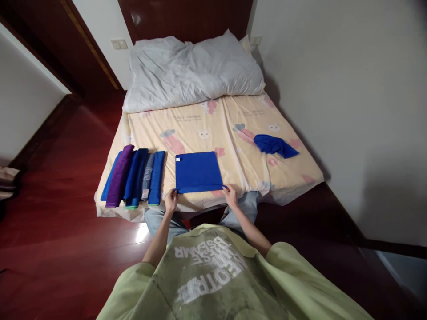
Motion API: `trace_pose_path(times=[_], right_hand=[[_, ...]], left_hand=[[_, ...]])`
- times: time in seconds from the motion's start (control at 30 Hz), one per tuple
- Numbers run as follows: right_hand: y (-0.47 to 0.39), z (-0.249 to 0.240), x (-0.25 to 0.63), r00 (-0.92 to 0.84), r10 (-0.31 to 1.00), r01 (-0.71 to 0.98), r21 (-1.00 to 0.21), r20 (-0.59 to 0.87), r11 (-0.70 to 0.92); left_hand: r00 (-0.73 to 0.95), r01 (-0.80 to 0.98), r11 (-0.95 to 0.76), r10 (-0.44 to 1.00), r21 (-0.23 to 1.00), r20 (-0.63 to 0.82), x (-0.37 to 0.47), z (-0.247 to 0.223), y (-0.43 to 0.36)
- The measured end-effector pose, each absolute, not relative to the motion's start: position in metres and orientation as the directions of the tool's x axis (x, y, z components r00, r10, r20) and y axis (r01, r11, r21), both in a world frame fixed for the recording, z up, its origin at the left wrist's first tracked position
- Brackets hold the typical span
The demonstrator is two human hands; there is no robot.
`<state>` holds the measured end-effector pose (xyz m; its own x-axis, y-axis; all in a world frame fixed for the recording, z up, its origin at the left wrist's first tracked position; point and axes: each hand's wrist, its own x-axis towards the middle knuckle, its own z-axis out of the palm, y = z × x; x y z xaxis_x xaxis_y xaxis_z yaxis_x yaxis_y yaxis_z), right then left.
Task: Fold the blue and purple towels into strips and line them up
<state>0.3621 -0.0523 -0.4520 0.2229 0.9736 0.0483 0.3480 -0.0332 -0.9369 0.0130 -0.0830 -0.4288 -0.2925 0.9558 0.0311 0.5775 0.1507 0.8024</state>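
— Bed (233, 129) against the wall: where is the blue cloth (198, 171)?
— Flat at the near edge, beside the rolled towels (135, 178). Your left hand (171, 201) and right hand (230, 196) each pinch a near corner.
— Which step?
— Folding, I judge (another cloth (275, 145) lies crumpled). Lift both corners evenly, carry them to the far edge.

Matt blue cloth (198, 171), smooth and flat, on a soft printed cotton-like bedsheet (233, 129); rolled towels (135, 178) look plush; crumpled white fabric duvet (193, 71); glossy dark red wooden floor (60, 213); matt painted wall (350, 89).
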Motion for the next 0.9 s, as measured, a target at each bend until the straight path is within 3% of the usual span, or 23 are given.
trace_pose_path(times=[0.27,0.53,0.9], right_hand=[[-0.021,-0.466,0.358,0.265,0.962,0.411,-0.91,0.066,-0.05],[-0.007,-0.478,0.358,0.261,0.963,0.392,-0.919,0.065,-0.044],[-0.007,-0.469,0.356,0.225,0.974,0.559,-0.823,0.039,-0.096]], left_hand=[[-0.339,0.62,0.243,0.94,0.746,-0.024,0.01,-0.433,-0.07],[-0.314,0.622,0.215,0.949,0.753,-0.012,0.0,-0.444,-0.064],[-0.392,0.613,0.229,0.919,0.756,0.039,-0.002,-0.453,-0.057]])
